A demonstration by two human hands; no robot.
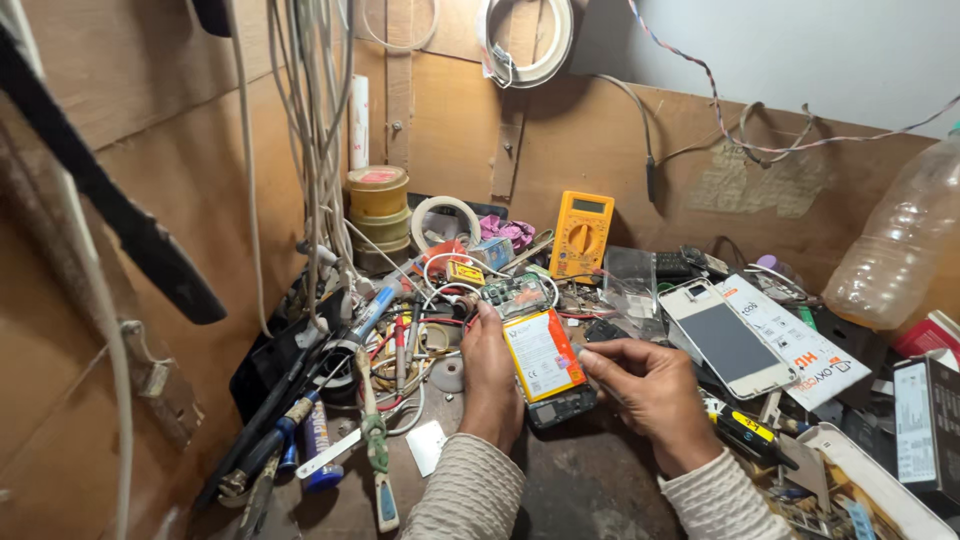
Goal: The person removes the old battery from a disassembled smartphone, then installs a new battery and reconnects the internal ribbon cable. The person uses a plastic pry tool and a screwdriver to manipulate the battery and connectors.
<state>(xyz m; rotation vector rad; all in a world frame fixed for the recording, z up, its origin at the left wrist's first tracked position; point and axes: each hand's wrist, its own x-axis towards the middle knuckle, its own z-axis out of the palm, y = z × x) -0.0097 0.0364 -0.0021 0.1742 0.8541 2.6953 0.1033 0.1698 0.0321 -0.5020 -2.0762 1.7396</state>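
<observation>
Your left hand (pixel 490 375) grips the opened phone (pixel 545 365) dead centre, orange battery up. Right hand (pixel 650 395) pinches something at its 3 o'clock edge, too small to make out. Tools (pixel 340 400) crowd 9 o'clock, white phone (pixel 727 340) at 2; bare bench only at 6.

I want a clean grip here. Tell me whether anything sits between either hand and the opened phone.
Nothing visible does. The left hand already touches the opened phone along its left edge, and the right hand has its fingertips at the right edge. Loose wires and tools lie only to the left.
</observation>
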